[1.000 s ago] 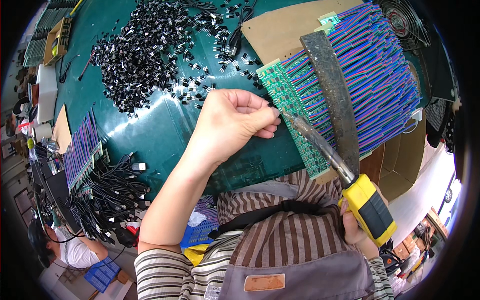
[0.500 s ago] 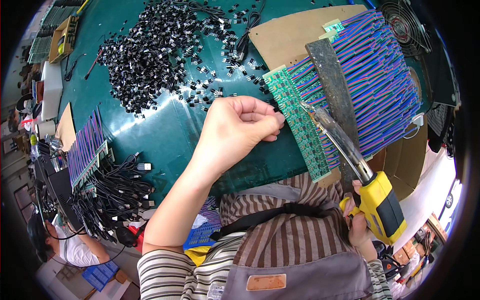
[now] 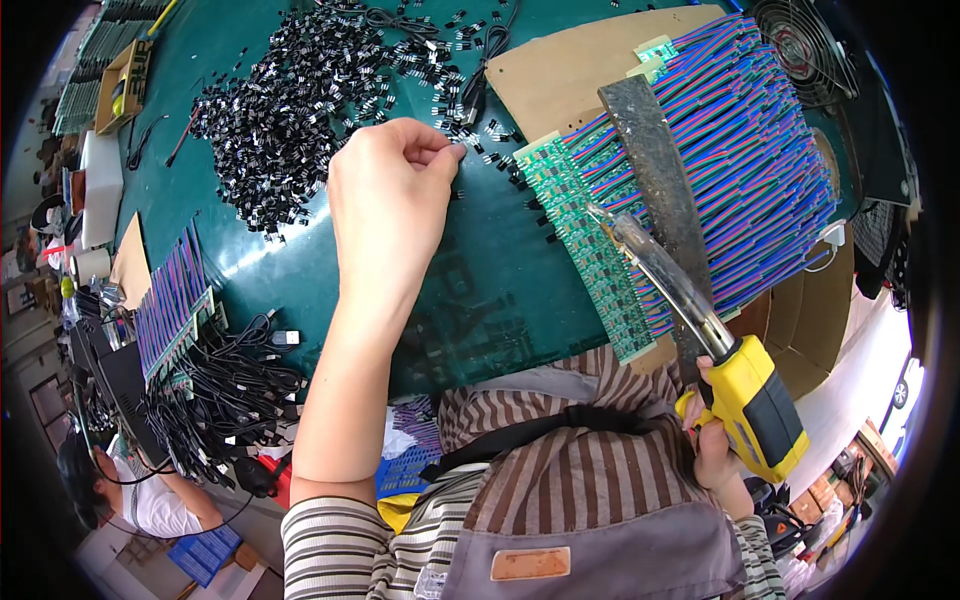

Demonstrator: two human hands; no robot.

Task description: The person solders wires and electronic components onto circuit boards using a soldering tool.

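Green desk (image 3: 540, 310) spans the upper frame. Left hand (image 3: 390, 195) has swung from the circuit boards (image 3: 605, 285), right of centre, toward the black connectors (image 3: 285, 125), upper left — grip pinched closed, any contents hidden. Right hand (image 3: 712, 450) clasps the yellow soldering gun (image 3: 755, 410) — only its tip is over the boards now.

From my station I view a black cable bundle (image 3: 215, 400). Relative to this bundle: co-worker (image 3: 165, 497), lower left; blue slatted item (image 3: 203, 549), below; white block (image 3: 101, 185), upper left; round fan (image 3: 800, 48), far upper right.
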